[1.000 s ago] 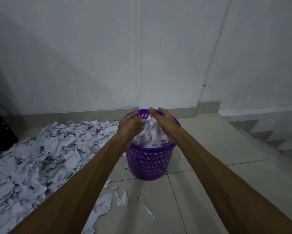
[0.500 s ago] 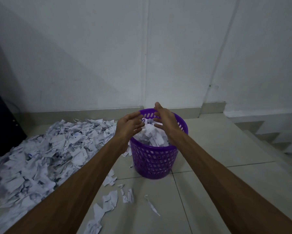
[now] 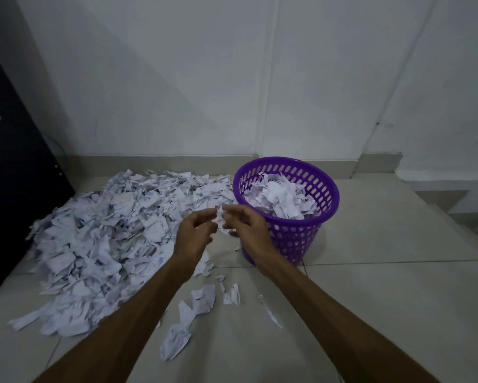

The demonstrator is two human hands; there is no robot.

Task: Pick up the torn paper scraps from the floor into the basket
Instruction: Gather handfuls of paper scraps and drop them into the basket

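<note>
Filling basket, mid-task.
Both hands, left hand and right hand, pinching one scrap; big pile remaining at left.

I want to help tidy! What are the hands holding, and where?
A small paper scrap, pinched at its side edges between the fingertips of the left hand and right hand.

one basket, two hands, one big scrap pile

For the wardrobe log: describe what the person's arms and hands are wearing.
Nothing is worn. The left hand and the right hand are bare, with no gloves, and no rings show. Both forearms are bare to the bottom edge of the picture: no sleeves, watch, or bands. Fine marks cannot be ruled out in the dim light.
</note>
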